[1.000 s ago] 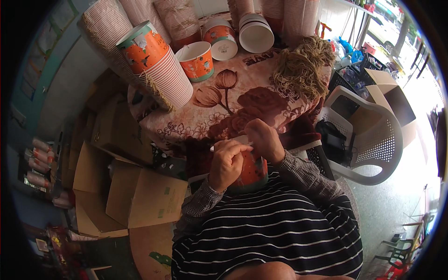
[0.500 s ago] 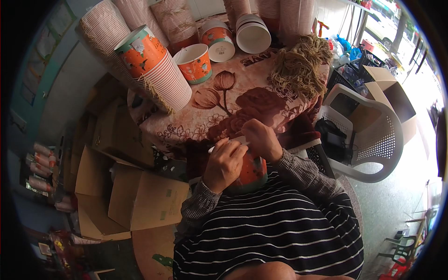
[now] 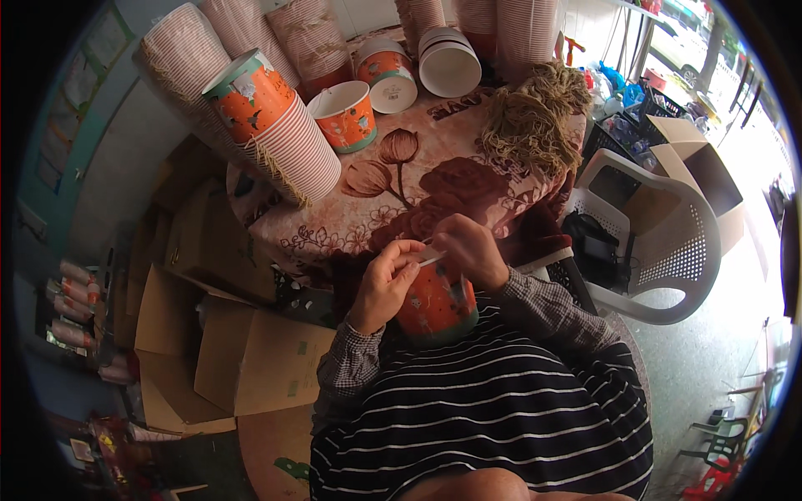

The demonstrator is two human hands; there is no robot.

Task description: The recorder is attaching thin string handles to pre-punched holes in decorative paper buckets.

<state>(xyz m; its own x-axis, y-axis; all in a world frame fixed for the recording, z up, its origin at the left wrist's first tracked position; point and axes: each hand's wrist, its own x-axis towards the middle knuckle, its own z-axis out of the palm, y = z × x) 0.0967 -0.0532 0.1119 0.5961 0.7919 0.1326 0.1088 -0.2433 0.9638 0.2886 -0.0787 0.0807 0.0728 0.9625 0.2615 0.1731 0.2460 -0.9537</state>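
Note:
An orange paper bucket (image 3: 436,313) with a teal band at its bottom rests against my striped clothing, between my two hands. At its white rim, the thumb and fingers of my left hand (image 3: 384,285) are pinched together. My right hand (image 3: 469,252) is curled in over the far right part of the rim. Its fingertips are partly hidden and a little blurred, so what they hold cannot be made out. Beyond the hands, the flowered tablecloth (image 3: 313,221) covers a round table.
A tall stack of paper buckets (image 3: 292,150) leans at the table's left, beside a single bucket (image 3: 344,117). Tangled tan strings (image 3: 535,117) lie at the far right. Open cardboard boxes (image 3: 276,363) stand left; a white plastic chair (image 3: 706,242) stands right.
My left hand has lifted its fingers and shifted slightly left, showing more of the bucket's white rim and orange side. My right hand stays near the rim with its fingers curled.

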